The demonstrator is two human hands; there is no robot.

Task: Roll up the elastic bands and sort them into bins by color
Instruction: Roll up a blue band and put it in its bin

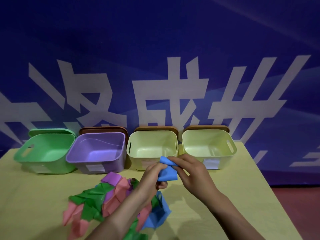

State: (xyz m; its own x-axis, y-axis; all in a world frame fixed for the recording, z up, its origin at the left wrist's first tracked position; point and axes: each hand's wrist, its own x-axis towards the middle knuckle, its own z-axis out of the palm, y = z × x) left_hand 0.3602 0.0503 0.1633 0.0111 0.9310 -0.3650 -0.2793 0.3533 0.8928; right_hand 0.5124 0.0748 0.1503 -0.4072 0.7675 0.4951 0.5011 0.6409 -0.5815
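Note:
Both hands hold a blue elastic band (167, 172) above the table, in front of the third bin. My left hand (152, 177) grips its lower left part, and my right hand (188, 172) pinches its upper end. A heap of loose bands (97, 203) in green, pink, purple and blue lies on the table under my left forearm. Four open bins stand in a row at the back: a green bin (46, 153), a purple bin (97, 153), a pale yellow bin (152, 149) and a second pale yellow bin (207, 148). All look empty.
The yellow table (34, 196) ends at a slanted right edge, with red floor (297, 205) beyond. Lids lean behind the bins. A blue banner (155, 66) with large white characters fills the back.

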